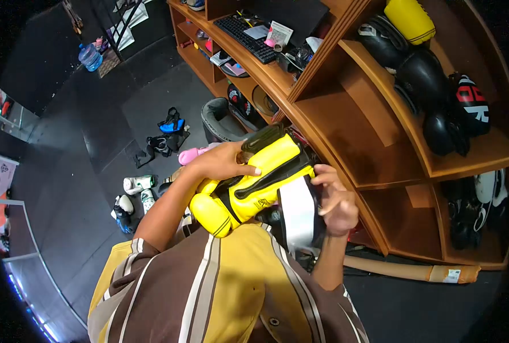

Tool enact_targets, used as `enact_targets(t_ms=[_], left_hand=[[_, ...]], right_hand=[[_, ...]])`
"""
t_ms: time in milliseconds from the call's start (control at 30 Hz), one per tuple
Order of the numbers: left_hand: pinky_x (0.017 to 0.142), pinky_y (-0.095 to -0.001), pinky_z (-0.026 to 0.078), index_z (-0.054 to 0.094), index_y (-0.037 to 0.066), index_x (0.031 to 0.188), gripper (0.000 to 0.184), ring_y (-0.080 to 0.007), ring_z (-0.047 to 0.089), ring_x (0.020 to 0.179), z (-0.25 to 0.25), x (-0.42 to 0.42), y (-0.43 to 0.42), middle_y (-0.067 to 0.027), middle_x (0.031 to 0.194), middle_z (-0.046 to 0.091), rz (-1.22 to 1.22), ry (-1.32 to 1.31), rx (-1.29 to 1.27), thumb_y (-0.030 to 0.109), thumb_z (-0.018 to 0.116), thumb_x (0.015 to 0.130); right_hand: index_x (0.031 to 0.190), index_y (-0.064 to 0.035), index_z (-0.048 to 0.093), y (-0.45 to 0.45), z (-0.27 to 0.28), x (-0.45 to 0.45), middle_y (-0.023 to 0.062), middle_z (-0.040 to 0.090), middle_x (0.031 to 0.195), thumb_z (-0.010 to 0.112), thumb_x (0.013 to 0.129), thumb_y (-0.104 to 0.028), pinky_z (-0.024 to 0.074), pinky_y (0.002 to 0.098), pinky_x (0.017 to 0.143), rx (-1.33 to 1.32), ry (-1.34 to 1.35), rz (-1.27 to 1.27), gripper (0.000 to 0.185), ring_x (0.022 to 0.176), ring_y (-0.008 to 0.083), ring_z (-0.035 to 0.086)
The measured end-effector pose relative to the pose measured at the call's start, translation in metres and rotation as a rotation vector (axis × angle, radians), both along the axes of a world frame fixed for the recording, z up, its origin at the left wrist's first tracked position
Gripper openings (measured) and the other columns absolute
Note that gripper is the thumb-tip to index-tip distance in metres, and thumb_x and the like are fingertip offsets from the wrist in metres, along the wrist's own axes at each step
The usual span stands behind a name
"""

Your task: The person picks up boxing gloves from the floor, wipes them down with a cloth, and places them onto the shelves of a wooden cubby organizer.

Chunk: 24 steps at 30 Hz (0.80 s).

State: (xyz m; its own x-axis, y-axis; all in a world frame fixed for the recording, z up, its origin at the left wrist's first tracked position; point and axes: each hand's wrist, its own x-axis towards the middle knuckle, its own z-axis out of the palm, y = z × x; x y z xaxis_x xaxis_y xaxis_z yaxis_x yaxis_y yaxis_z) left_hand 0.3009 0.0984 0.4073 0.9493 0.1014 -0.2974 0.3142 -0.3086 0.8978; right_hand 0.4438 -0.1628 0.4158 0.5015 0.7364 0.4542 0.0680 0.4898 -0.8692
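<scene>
A pair of yellow and black boxing gloves (268, 177) is held close in front of my chest. My left hand (223, 163) lies over the upper side, thumb across the yellow cuff and fingers out of sight behind it. My right hand (335, 201) has its fingers bent at the cuff's right edge, beside a wide white strap (298, 211) with black edging that hangs loose. The rounded yellow fist part (210, 215) points down to the left, against my shirt.
A wooden shelf unit on the right holds black boxing gloves (423, 77) and a yellow glove (410, 22). A keyboard (246, 37) lies on the desk. Several gloves, including a pink one (190, 155), lie on the dark floor near a grey bin (223, 120). A cardboard tube (414, 270) lies below the shelves.
</scene>
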Motion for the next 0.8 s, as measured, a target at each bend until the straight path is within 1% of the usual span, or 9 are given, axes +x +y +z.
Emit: enact_targets(t_ms=[33, 133, 167, 233, 300, 433, 600, 667, 800], left_hand=[[0.092, -0.0345, 0.048, 0.056, -0.001, 0.127, 0.060, -0.0254, 0.064, 0.104, 0.008, -0.001, -0.002, -0.0182, 0.114, 0.067, 0.020, -0.039, 0.006, 0.036, 0.074, 0.083], [0.088, -0.0371, 0.049, 0.057, 0.001, 0.126, 0.054, -0.0298, 0.066, 0.096, 0.023, -0.003, -0.011, -0.0213, 0.107, 0.068, 0.054, -0.094, 0.072, 0.038, 0.066, 0.089], [0.086, -0.0376, 0.049, 0.057, 0.001, 0.126, 0.053, -0.0317, 0.066, 0.093, 0.028, -0.002, -0.014, -0.0227, 0.104, 0.068, 0.052, -0.073, 0.130, 0.040, 0.064, 0.090], [0.081, -0.0422, 0.049, 0.059, 0.000, 0.122, 0.048, -0.0408, 0.064, 0.089, 0.043, 0.003, -0.020, -0.0283, 0.094, 0.065, 0.025, -0.014, 0.248, 0.039, 0.054, 0.095], [0.078, -0.0405, 0.049, 0.060, 0.000, 0.118, 0.041, -0.0380, 0.065, 0.086, 0.035, 0.004, -0.027, -0.0261, 0.093, 0.066, 0.100, -0.139, 0.225, 0.034, 0.052, 0.097], [0.072, -0.0439, 0.048, 0.064, 0.000, 0.107, 0.033, -0.0403, 0.064, 0.079, 0.051, 0.002, -0.038, -0.0252, 0.083, 0.065, 0.123, -0.146, 0.358, 0.028, 0.051, 0.097], [0.064, -0.0498, 0.047, 0.066, 0.003, 0.096, 0.025, -0.0427, 0.061, 0.070, 0.061, -0.001, -0.057, -0.0228, 0.073, 0.063, 0.077, -0.216, 0.532, 0.025, 0.056, 0.092], [0.064, -0.0508, 0.047, 0.067, 0.003, 0.095, 0.023, -0.0427, 0.061, 0.069, 0.064, -0.001, -0.063, -0.0225, 0.071, 0.062, 0.021, -0.255, 0.630, 0.023, 0.057, 0.090], [0.064, -0.0518, 0.047, 0.067, 0.003, 0.092, 0.020, -0.0420, 0.062, 0.069, 0.067, -0.006, -0.064, -0.0234, 0.068, 0.061, -0.071, -0.233, 0.693, 0.021, 0.059, 0.087]], right_hand=[[0.058, -0.0025, 0.064, -0.006, 0.002, 0.005, 0.0270, 0.064, 0.113, 0.042, 0.092, -0.043, 0.0236, 0.0492, 0.108, -0.019, 0.012, -0.026, 0.057, 0.124, 0.0375, 0.044], [0.098, 0.0017, 0.065, -0.009, 0.006, 0.011, 0.0235, 0.059, 0.118, 0.033, 0.100, -0.034, 0.0312, 0.0456, 0.107, -0.136, 0.028, -0.251, 0.048, 0.122, 0.0307, 0.048], [0.116, 0.0021, 0.057, -0.005, 0.011, 0.012, 0.0202, 0.058, 0.118, 0.037, 0.103, -0.028, 0.0427, 0.0400, 0.100, -0.104, -0.016, -0.237, 0.039, 0.115, 0.0254, 0.054], [0.117, 0.0022, 0.055, -0.003, 0.026, 0.008, 0.0181, 0.060, 0.116, 0.040, 0.103, -0.023, 0.0482, 0.0373, 0.094, -0.250, 0.131, -0.208, 0.033, 0.109, 0.0234, 0.058], [0.117, 0.0024, 0.055, 0.000, 0.031, 0.010, 0.0138, 0.063, 0.106, 0.044, 0.102, -0.013, 0.0564, 0.0318, 0.078, -0.414, 0.145, -0.255, 0.024, 0.091, 0.0203, 0.066], [0.115, 0.0042, 0.057, -0.006, 0.028, 0.020, 0.0095, 0.063, 0.087, 0.043, 0.101, -0.008, 0.0595, 0.0304, 0.072, -0.660, 0.248, -0.080, 0.024, 0.077, 0.0201, 0.069], [0.119, 0.0020, 0.062, -0.016, 0.019, 0.026, 0.0178, 0.070, 0.104, 0.051, 0.093, -0.003, 0.0547, 0.0310, 0.078, -0.952, 0.046, 0.533, 0.028, 0.084, 0.0186, 0.069], [0.120, 0.0006, 0.061, -0.011, 0.010, 0.009, 0.0160, 0.069, 0.110, 0.057, 0.089, -0.004, 0.0506, 0.0352, 0.090, -0.750, -0.328, 0.384, 0.031, 0.097, 0.0235, 0.067], [0.123, -0.0003, 0.059, -0.019, -0.010, -0.013, 0.0163, 0.064, 0.121, 0.066, 0.081, -0.002, 0.0447, 0.0374, 0.099, -0.705, -0.436, 0.344, 0.043, 0.111, 0.0266, 0.060]])
